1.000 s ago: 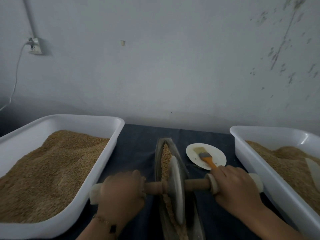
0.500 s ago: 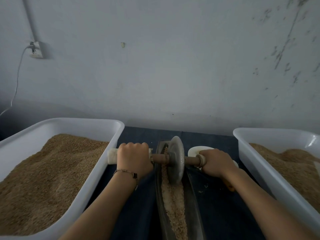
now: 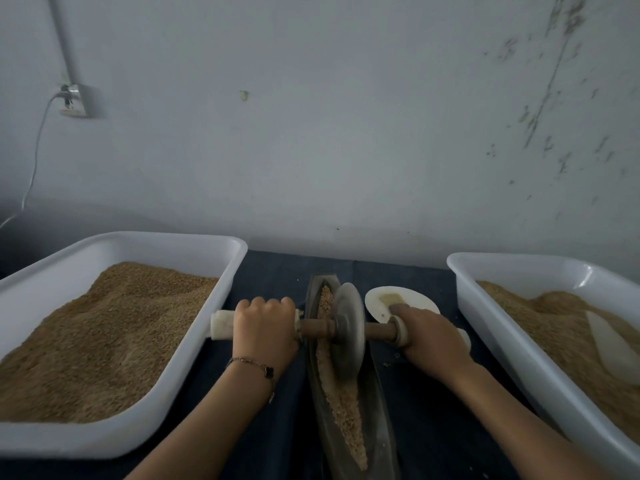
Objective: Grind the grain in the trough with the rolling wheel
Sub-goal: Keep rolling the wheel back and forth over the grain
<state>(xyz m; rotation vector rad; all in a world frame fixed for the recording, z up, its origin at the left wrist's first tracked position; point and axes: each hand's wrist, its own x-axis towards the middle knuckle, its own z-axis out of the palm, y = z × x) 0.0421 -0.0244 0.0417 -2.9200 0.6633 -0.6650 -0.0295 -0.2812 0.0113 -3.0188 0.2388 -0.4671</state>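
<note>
Wheel mid-trough, both hands on the axle.
Rolling wheel (image 3: 347, 332) stands on edge in the trough (image 3: 377, 403) at 6 o'clock, on the grain (image 3: 341, 403); looks heavy and rigid, likely rolls freely and tips sideways, so hold both axle ends evenly; left hand (image 3: 265, 332) wraps the 9 o'clock handle, right hand (image 3: 431, 337) wraps the 3 o'clock one; white tubs (image 3: 221, 289) of grain flank at 9 and 3; brush plate (image 3: 381, 301) at 1 o'clock.
</note>
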